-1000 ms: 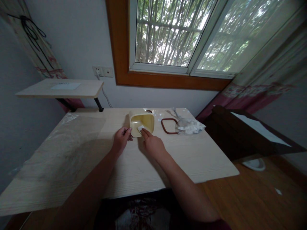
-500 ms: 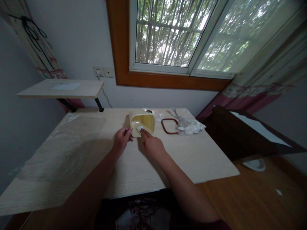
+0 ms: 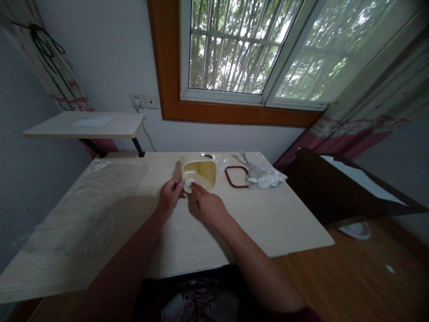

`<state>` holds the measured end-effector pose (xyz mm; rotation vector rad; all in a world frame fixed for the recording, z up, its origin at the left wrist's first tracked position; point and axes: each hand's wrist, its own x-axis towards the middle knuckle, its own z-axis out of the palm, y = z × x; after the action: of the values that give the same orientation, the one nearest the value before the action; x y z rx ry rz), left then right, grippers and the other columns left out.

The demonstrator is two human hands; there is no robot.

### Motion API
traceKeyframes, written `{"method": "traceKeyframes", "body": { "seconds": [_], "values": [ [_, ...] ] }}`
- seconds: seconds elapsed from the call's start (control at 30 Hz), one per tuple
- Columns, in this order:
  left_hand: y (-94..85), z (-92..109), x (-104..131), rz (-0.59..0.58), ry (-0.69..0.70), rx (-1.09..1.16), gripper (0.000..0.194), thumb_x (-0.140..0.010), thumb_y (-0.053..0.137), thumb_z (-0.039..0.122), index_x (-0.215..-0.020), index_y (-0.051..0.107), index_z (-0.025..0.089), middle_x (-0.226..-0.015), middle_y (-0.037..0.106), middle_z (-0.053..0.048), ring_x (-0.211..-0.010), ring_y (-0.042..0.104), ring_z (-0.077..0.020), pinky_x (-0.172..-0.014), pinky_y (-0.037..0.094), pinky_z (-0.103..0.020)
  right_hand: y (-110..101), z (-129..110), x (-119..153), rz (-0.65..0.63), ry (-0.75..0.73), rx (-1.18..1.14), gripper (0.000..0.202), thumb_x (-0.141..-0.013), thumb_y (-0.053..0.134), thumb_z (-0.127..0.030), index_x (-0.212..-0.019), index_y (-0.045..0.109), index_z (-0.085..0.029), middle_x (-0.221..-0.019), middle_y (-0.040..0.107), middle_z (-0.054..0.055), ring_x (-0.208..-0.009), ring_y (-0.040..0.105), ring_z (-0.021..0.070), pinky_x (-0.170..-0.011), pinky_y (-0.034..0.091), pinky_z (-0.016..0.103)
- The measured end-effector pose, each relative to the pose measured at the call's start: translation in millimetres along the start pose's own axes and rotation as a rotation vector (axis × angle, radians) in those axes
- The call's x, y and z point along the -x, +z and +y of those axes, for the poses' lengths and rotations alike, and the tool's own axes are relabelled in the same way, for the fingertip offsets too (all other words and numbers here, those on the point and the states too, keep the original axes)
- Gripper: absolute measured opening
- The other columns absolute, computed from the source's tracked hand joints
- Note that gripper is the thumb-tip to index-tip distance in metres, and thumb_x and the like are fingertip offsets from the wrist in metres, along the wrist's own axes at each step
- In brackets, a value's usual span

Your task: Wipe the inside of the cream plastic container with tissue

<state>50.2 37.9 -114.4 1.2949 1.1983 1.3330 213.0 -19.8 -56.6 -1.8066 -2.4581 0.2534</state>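
Note:
A pale yellow, rounded box-shaped container [image 3: 208, 168] lies tipped on the table, its opening facing me. My left hand [image 3: 170, 195] grips its lower left edge between thumb and fingers. My right hand [image 3: 208, 203] holds a small white piece [image 3: 189, 182] by the fingertips against the container's lower left rim. Right of the container lies a reddish-brown ring-shaped frame [image 3: 229, 177], partly under a clear plastic bag with white contents [image 3: 266, 177].
The wooden table [image 3: 268, 223] has clear plastic film [image 3: 110, 179] on its left part. A raised shelf [image 3: 117, 127] with a paper on it stands at the back left. Dark furniture [image 3: 321, 192] is beyond the right edge.
My right hand has shifted slightly left and down with the white piece, from inside the container's lower part toward its lower left rim. My left hand and the container have stayed in place.

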Motion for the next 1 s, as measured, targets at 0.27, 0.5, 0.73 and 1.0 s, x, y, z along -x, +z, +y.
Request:
{"method": "traceKeyframes", "body": {
  "seconds": [0.27,0.5,0.73,1.0],
  "values": [
    [-1.2,-4.7,-0.9,-0.009,0.016,-0.018,0.037,-0.086,0.064,0.055,-0.078,0.060,0.019,-0.062,0.065,0.001,-0.048,0.062,-0.0121,-0.049,0.049,-0.021,-0.5,12.3,-5.9,0.013,0.082,0.081,0.060,-0.094,0.038,-0.021,-0.155,0.038,-0.021,-0.163,0.037,0.012,-0.110,0.070,0.0270,-0.088,0.059,0.042],
    [-1.3,-5.1,0.4,-0.013,0.035,-0.032,0.037,-0.087,0.063,0.055,-0.078,0.059,0.019,-0.063,0.065,0.001,-0.049,0.063,-0.0127,-0.049,0.049,-0.022,-0.5,17.6,-10.2,-0.002,0.150,0.108,0.059,-0.095,0.035,-0.019,-0.154,0.039,-0.020,-0.162,0.038,0.014,-0.105,0.072,0.0289,-0.085,0.059,0.045],
    [0.0,-3.1,0.8,-0.022,0.025,-0.041,0.037,-0.086,0.064,0.055,-0.077,0.058,0.019,-0.062,0.063,0.002,-0.049,0.062,-0.0122,-0.049,0.050,-0.022,-5.8,1.5,-7.1,-0.003,0.021,0.018,0.059,-0.098,0.037,-0.024,-0.156,0.031,-0.022,-0.149,0.055,0.015,-0.108,0.071,0.0280,-0.087,0.057,0.041],
    [0.6,-1.6,1.4,-0.018,0.033,-0.034,0.036,-0.086,0.063,0.053,-0.076,0.058,0.019,-0.062,0.063,0.002,-0.049,0.061,-0.0120,-0.048,0.049,-0.022,-9.2,2.4,-13.9,0.030,-0.075,0.042,0.045,-0.098,0.040,-0.020,-0.140,0.054,-0.023,-0.142,0.062,0.011,-0.106,0.071,0.0274,-0.082,0.057,0.037]
  ]
}}
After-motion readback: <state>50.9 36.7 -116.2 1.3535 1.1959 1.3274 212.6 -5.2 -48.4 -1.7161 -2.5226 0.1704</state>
